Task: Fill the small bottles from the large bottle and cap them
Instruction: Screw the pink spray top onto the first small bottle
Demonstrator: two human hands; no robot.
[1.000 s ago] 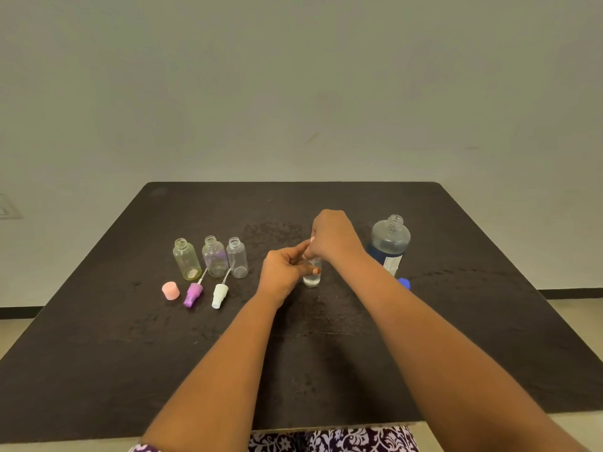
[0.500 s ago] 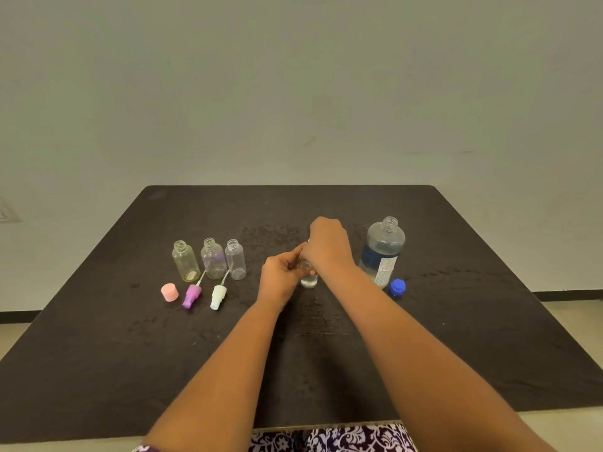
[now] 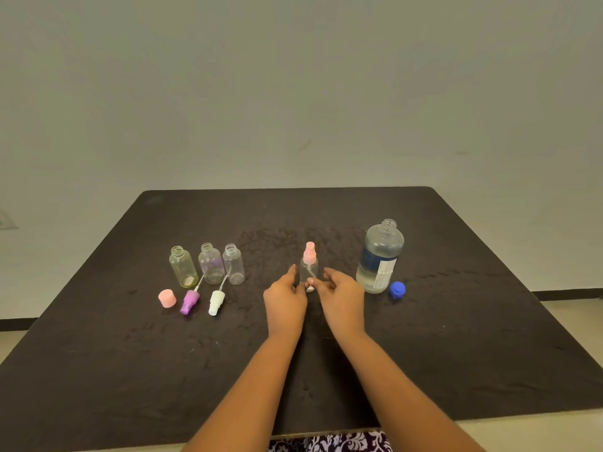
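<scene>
A small clear bottle (image 3: 308, 270) with a pink spray top stands upright on the dark table (image 3: 473, 337). My left hand (image 3: 285, 303) and my right hand (image 3: 343, 300) flank its lower part, fingers loosely spread. A right fingertip lies in front of the bottle's base, and I cannot tell whether it touches. The large bottle (image 3: 380, 256) stands uncapped to the right, partly filled, with its blue cap (image 3: 397, 289) lying beside it. To the left stand three empty, uncapped small bottles: yellowish (image 3: 183, 267), purple-tinted (image 3: 211, 264) and clear (image 3: 233, 264).
In front of the empty bottles lie a pink cap (image 3: 167, 298), a purple spray top (image 3: 189, 301) and a white spray top (image 3: 216, 301), the last two with dip tubes. A pale wall rises behind the table.
Both hands have dropped from the top of the small bottle to its base and loosened. The pink spray top, hidden under my right hand before, now shows on the bottle.
</scene>
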